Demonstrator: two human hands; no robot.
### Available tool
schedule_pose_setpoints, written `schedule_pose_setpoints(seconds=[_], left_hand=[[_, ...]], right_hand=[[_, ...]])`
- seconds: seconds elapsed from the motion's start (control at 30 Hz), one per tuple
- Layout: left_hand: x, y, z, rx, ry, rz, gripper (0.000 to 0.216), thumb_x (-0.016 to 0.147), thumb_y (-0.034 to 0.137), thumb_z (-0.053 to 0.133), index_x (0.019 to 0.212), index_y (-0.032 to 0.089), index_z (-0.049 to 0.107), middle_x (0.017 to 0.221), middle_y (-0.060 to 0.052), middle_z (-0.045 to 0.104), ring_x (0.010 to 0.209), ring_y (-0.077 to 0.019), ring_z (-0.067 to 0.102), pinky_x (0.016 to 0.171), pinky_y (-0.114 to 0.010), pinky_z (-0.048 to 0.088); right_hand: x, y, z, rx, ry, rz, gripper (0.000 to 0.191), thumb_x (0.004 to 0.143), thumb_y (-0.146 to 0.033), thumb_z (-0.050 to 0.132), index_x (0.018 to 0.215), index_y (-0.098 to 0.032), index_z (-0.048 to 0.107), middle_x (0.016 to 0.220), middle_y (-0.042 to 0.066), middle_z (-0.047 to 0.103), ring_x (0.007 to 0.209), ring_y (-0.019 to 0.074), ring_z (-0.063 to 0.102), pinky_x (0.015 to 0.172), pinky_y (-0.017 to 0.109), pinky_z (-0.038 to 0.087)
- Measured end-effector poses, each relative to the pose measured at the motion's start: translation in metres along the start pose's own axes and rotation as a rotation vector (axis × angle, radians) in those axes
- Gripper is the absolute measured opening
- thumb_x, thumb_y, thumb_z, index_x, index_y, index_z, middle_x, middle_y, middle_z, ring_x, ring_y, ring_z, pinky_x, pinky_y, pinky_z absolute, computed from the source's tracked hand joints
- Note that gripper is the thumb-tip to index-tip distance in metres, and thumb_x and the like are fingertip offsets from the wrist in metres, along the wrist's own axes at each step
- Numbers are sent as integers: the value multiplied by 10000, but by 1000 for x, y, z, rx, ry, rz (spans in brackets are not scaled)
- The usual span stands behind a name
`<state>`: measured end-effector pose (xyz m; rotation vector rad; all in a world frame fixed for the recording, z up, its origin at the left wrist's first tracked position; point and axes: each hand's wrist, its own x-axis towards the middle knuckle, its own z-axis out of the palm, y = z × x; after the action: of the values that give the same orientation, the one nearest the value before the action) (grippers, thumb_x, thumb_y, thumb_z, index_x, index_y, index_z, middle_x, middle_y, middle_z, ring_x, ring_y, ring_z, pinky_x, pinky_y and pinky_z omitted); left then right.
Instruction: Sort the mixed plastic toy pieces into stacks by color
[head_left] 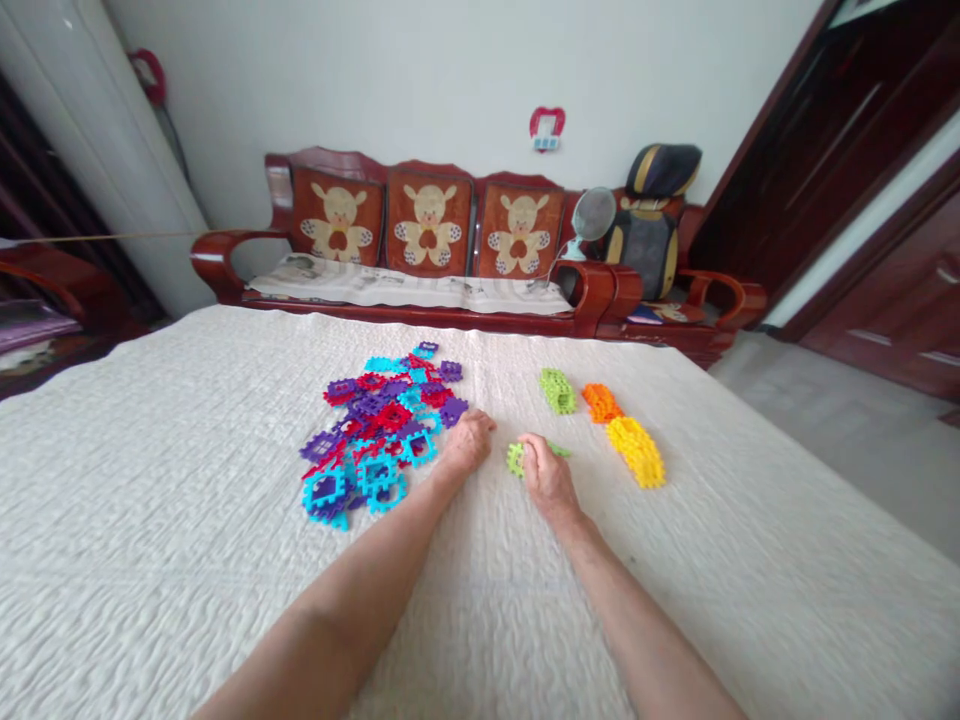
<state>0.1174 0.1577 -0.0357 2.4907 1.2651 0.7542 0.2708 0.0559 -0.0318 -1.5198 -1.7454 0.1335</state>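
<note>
My right hand point(550, 482) is closed on light green square building pieces point(515, 459) with toothed edges. They show on both sides of my fingers, just above the white quilted cover. My left hand point(471, 442) has its fingers curled in, at the right edge of a loose pile of purple, red and blue toothed pieces point(375, 428). Whatever lies inside its fingers, if anything, is hidden. Beyond my right hand lies a stack of light green pieces point(557, 391). Further right are an orange stack point(601, 403) and a longer yellow stack point(636, 452).
The white quilted cover point(187, 560) spreads over the wide surface in front of me. Behind it stands a dark red wooden sofa point(450, 318) with bear cushions point(429, 222). A small fan point(594, 214) and a chair with a dark massage pad point(642, 245) are at the back right.
</note>
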Motion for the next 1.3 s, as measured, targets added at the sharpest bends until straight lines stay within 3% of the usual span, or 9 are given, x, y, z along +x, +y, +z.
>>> schedule_pose_setpoints(seconds=[0.13, 0.33, 0.5, 0.73, 0.87, 1.0, 1.17, 1.3], left_hand=[[1, -2, 3, -24, 5, -5, 372, 815, 28, 399, 990, 146, 706, 1036, -93, 681, 1003, -181, 603, 986, -329, 467], [-1, -6, 6, -48, 33, -10, 359, 809, 51, 412, 986, 151, 708, 1031, -89, 687, 1003, -182, 600, 970, -323, 484], [0, -9, 9, -57, 57, 15, 341, 802, 60, 419, 953, 172, 703, 1000, -69, 692, 976, -167, 607, 968, -322, 490], [-1, -10, 14, -68, 74, 2, 322, 825, 75, 420, 940, 188, 699, 991, -59, 687, 998, -166, 607, 949, -294, 492], [-1, -8, 13, -77, 79, 10, 305, 822, 58, 445, 936, 176, 701, 977, -65, 683, 982, -172, 611, 942, -300, 494], [-1, -7, 11, -83, 75, 3, 297, 825, 47, 452, 935, 173, 698, 999, -62, 681, 975, -171, 608, 931, -296, 491], [-2, -7, 12, -91, 74, -10, 299, 830, 47, 444, 934, 180, 691, 996, -58, 677, 977, -172, 597, 903, -287, 487], [-1, -9, 14, -92, 100, 33, 304, 825, 44, 431, 911, 184, 687, 951, -52, 678, 936, -166, 599, 878, -282, 486]], right_hand=[[7, 3, -2, -6, -67, 48, 327, 975, -325, 302, 1051, -225, 604, 837, 39, 691, 789, 193, 661, 729, 298, 497], [2, -15, -3, -253, -15, -9, 253, 911, -386, 498, 1017, -192, 622, 995, 108, 629, 981, 252, 577, 887, 376, 460], [-6, -37, -5, -483, -90, 77, 348, 814, -466, 645, 1031, -195, 631, 1036, 138, 598, 1000, 307, 526, 847, 427, 453], [-3, -42, -9, -465, -216, 87, 187, 819, -235, 569, 987, -180, 630, 1010, 128, 618, 970, 274, 553, 900, 423, 436], [2, -30, -13, -304, -154, 64, 296, 727, -164, 586, 1020, -180, 629, 1025, 103, 642, 1018, 253, 567, 955, 397, 431], [24, -11, -30, -178, -22, 99, 368, 712, -200, 584, 1075, -168, 637, 1085, 107, 658, 1044, 256, 596, 966, 408, 449], [70, 30, -53, -87, 142, 250, 391, 779, -272, 503, 1130, -170, 644, 1156, 106, 669, 1097, 257, 602, 1003, 414, 446], [92, 69, -47, -64, 264, 411, 409, 782, -280, 457, 1134, -181, 641, 1135, 103, 676, 1100, 258, 594, 1012, 414, 443]])
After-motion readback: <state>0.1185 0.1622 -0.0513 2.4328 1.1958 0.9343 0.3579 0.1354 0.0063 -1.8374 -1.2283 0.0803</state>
